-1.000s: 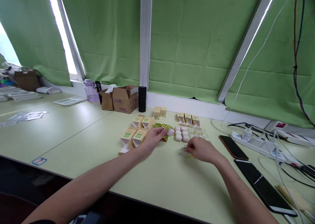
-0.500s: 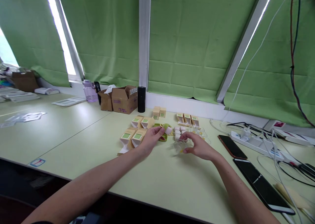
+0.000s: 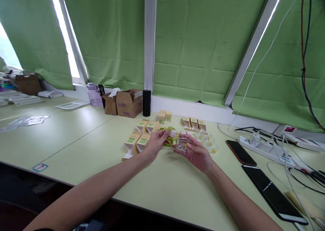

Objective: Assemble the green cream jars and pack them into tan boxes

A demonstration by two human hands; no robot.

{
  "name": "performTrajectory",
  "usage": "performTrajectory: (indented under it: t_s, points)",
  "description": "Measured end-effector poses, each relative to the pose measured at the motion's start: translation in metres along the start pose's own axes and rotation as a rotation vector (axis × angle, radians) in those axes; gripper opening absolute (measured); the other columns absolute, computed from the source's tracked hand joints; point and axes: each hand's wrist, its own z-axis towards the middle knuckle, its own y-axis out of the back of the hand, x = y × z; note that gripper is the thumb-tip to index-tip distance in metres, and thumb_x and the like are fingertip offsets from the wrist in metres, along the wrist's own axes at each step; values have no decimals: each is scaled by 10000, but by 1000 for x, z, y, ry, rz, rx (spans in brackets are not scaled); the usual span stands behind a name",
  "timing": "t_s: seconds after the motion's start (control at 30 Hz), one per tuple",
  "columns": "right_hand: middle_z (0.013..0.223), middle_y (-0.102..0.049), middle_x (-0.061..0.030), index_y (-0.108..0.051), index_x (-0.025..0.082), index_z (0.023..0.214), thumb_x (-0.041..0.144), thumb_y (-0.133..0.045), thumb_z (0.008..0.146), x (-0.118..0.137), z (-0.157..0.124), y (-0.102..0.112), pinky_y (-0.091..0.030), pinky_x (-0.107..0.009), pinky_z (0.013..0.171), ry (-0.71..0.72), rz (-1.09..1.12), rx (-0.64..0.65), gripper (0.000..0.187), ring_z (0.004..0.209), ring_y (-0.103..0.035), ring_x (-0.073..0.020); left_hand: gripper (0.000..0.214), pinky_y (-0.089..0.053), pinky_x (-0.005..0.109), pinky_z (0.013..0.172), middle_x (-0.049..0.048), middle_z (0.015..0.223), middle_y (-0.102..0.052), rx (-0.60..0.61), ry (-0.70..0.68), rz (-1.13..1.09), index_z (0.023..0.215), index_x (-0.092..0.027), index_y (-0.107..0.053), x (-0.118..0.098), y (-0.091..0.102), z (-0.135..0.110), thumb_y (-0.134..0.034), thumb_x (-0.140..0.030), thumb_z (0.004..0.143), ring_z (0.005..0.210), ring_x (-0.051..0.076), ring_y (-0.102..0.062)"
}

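Observation:
My left hand pinches a small green piece with a whitish-pink rounded part; its exact kind I cannot make out. A green ring-like piece lies just below it. In my right hand is a clear plastic holder with a yellow spot, tilted toward the left hand. The two held things are close but apart. Behind the right fingers are small whitish pieces, partly hidden. More clear plastic holders with yellow spots lie to the right.
Open small cartons with green labels stand left of my hands, others at the back. Cardboard boxes and a black cylinder are by the wall. Phones and a power strip with cables lie right.
My right hand has turned palm-up and brought the clear plastic holder up and left, nearer my left hand. The left hand has hardly moved and still grips the green piece.

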Motion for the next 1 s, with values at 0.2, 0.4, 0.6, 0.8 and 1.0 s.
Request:
performTrajectory:
  t_s: [0.2,0.4,0.6,0.8,1.0]
  points:
    - [1191,-646,-61,-658,312,1284,481,-875,753,-11,5,3,-634,-423,816,151,-217,-158,599,1013,-721,-272,581,-534,296,755,77,909,-756,-7,6,-21,977,-127,-786,-1,0,0,-869,-665,773,761,151,-651]
    - [1198,-675,-84,-625,288,1341,361,-823,800,-22,6,7,-568,-382,781,366,-815,-337,580,1003,-654,-256,555,-518,282,739,68,898,-746,-42,-12,-13,922,-136,-773,-2,0,-1,-872,-660,771,754,142,-633]
    - [1309,-698,-108,-579,305,1394,308,-750,876,-27,2,6,-570,-451,875,453,-1038,-280,546,1154,-642,-309,536,-510,276,734,66,875,-734,-30,-22,4,918,-139,-767,-5,-1,-4,-853,-654,800,771,151,-631]
    - [1356,-687,-89,-598,310,1356,281,-728,872,-26,3,1,-612,-444,939,413,-831,-288,502,1252,-645,-287,567,-500,268,719,57,890,-723,-46,-30,14,932,-140,-770,-3,0,-2,-869,-672,765,745,132,-607]
    - [1305,-695,-91,-620,305,1285,372,-844,812,-26,6,2,-638,-417,888,313,-612,-312,527,1167,-696,-275,583,-493,270,695,38,837,-693,-41,-53,50,895,-145,-755,-6,-2,-3,-857,-702,755,725,134,-592]
